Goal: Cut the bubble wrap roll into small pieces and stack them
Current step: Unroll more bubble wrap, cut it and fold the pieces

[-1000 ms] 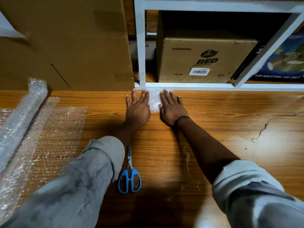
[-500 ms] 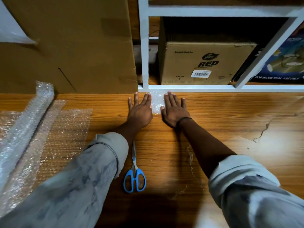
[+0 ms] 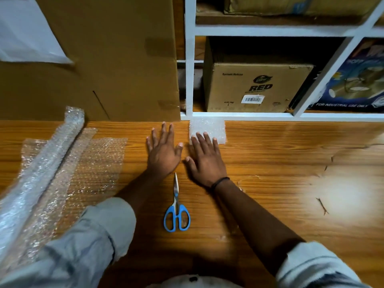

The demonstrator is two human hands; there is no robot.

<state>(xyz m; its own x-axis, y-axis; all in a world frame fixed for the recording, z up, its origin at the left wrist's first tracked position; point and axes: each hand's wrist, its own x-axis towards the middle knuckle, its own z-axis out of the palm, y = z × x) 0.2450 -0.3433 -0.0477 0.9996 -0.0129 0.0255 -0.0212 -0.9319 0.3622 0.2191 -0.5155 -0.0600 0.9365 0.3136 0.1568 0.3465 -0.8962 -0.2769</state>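
Sleeves: pale grey, rolled up; left sleeve (image 3: 87, 242) at lower left of the frame, right sleeve (image 3: 311, 267) at lower right
Scissors (image 3: 176, 213): blue handles, blades closed; flat on the wooden table (image 3: 270, 163) at lower centre, between the two forearms, tip pointing toward the hands
Bubble wrap roll (image 3: 41, 163): left side of the frame; partly unrolled, a flat sheet spread on the table with the rolled part lying across it on a diagonal
Left hand (image 3: 164, 150): centre of the frame; palm down on the table, fingers straight and spread; holds nothing; just left of the cut pieces, apart from them
Right hand (image 3: 204, 161): just right of the left hand; palm down, fingers straight, fingertips on the near edge of the cut pieces; nothing gripped; dark band at the wrist
Cut pieces (image 3: 207, 129): small square stack of bubble wrap; above centre, against the foot of the white shelf frame (image 3: 190, 80)
Cardboard sheet (image 3: 114, 59): upright, upper left
Box (image 3: 255, 86): brown, printed "RED"; on the shelf, upper right
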